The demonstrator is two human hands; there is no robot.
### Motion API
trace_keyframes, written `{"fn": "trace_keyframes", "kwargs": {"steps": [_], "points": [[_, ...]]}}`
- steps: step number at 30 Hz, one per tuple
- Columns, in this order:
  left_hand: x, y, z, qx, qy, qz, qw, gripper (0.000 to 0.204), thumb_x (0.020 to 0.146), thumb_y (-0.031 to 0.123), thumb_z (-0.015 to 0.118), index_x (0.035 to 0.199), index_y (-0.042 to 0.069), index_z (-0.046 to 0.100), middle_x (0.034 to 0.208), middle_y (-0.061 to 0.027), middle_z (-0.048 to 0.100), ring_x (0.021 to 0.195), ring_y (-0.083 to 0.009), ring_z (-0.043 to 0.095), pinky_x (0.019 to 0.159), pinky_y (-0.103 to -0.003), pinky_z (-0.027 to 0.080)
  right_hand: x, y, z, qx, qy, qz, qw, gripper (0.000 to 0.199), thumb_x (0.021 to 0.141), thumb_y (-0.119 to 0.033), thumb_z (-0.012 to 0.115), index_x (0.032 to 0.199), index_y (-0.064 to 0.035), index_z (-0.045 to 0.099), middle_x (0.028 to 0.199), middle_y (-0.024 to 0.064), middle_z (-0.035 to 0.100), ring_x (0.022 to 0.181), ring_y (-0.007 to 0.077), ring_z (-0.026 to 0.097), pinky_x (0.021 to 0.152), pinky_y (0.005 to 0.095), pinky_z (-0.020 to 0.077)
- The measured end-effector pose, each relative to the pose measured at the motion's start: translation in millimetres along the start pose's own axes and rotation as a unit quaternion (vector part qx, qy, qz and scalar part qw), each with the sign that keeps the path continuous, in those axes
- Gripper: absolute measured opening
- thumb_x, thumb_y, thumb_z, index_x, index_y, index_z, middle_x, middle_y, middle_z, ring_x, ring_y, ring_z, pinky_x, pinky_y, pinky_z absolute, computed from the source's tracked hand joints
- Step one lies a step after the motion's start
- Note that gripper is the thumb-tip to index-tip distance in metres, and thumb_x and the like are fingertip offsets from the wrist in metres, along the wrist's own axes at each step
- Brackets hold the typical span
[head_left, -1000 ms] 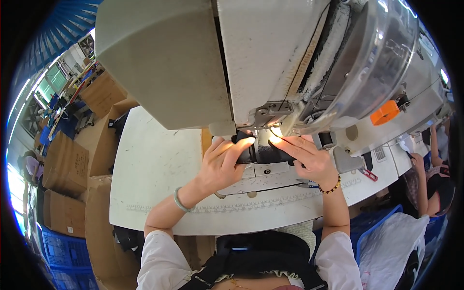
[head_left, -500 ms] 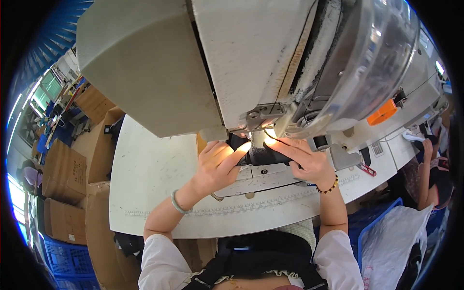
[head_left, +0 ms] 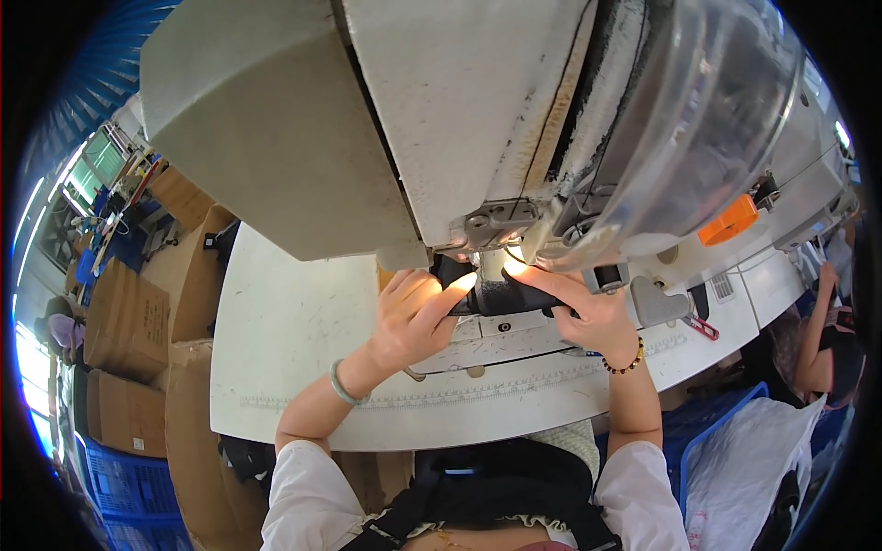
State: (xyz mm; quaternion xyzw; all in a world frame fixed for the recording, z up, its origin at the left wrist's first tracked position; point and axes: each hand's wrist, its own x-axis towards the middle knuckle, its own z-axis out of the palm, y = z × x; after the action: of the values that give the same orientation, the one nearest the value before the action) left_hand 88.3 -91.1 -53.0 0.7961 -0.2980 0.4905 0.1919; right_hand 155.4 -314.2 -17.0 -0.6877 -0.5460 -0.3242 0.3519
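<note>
Under the lit needle area of a large sewing machine (head_left: 501,216) lies a small black fabric piece (head_left: 501,296). My left hand (head_left: 412,317) grips its left side, with one fingertip pressed on it near the needle and the other fingers bent. From the right, my right hand (head_left: 595,312) holds the same piece, its index finger stretched along the top and its thumb lower down. The machine's foot and a dark thread are close to that fingertip. The fabric's underside and its far edge are hidden by the machine.
The white table (head_left: 285,340) has a printed ruler strip (head_left: 441,393) along its near side. A red cutter (head_left: 703,327) lies at the right. Cardboard boxes (head_left: 129,317) and blue crates (head_left: 133,482) stand left; a blue bin (head_left: 684,432) with white sheeting is right, near a co-worker's arm (head_left: 818,340).
My hands and the black fabric piece stay in almost the same place. The whole view shifts slightly. At the right edge the co-worker's hand has moved a little to the right.
</note>
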Motion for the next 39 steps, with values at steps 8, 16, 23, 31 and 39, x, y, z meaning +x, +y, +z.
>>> {"fn": "trace_keyframes", "kwargs": {"steps": [8,16,23,31,39], "points": [[1.6,1.9,-2.4,0.000,-0.011,-0.003,1.000,0.037,0.053,-0.007,0.061,0.089,0.002,0.061,0.065,-0.0057,0.045,0.061,-0.0221,0.047,0.053,-0.034,0.038,-13.8,2.8,0.6,0.021,-0.062,0.097,0.993,0.060,0.054,0.012,0.049,0.105,-0.0140,0.069,0.099,0.0044,0.069,0.093,0.0180,0.064,0.079,0.0263,0.0499],[3.9,1.2,-1.4,-0.001,0.000,-0.011,1.000,0.041,0.054,-0.009,0.059,0.093,0.003,0.061,0.064,-0.0052,0.043,0.060,-0.0220,0.045,0.053,-0.034,0.037,-12.9,2.7,0.1,-0.020,-0.041,0.074,0.996,0.060,0.056,0.013,0.050,0.105,-0.0157,0.069,0.098,0.0057,0.068,0.071,0.0129,0.064,0.054,0.0228,0.0489],[4.7,3.3,-1.5,0.012,-0.006,-0.016,1.000,0.034,0.061,-0.008,0.066,0.093,0.002,0.064,0.059,-0.0042,0.042,0.054,-0.0213,0.044,0.057,-0.031,0.042,-4.4,6.6,6.2,0.032,0.011,0.035,0.999,0.046,0.049,0.012,0.052,0.089,-0.0063,0.067,0.069,0.0057,0.051,0.064,0.0246,0.046,0.051,0.0322,0.0401],[5.7,4.6,-2.4,0.012,-0.012,0.023,1.000,0.040,0.051,-0.009,0.058,0.091,0.000,0.061,0.064,-0.0039,0.042,0.058,-0.0189,0.043,0.051,-0.032,0.034,0.5,5.6,-1.0,0.023,0.014,0.003,1.000,0.038,0.051,0.013,0.055,0.084,-0.0039,0.064,0.076,0.0048,0.058,0.061,0.0224,0.043,0.051,0.0313,0.0392],[7.3,6.3,-4.1,0.034,-0.023,0.016,0.999,0.044,0.051,-0.009,0.057,0.093,0.000,0.062,0.063,-0.0033,0.040,0.057,-0.0181,0.042,0.051,-0.031,0.034,2.6,8.6,-0.2,0.021,0.015,-0.017,1.000,0.033,0.052,0.013,0.056,0.081,-0.0025,0.062,0.079,0.0047,0.060,0.060,0.0219,0.044,0.052,0.0313,0.0393]]}}
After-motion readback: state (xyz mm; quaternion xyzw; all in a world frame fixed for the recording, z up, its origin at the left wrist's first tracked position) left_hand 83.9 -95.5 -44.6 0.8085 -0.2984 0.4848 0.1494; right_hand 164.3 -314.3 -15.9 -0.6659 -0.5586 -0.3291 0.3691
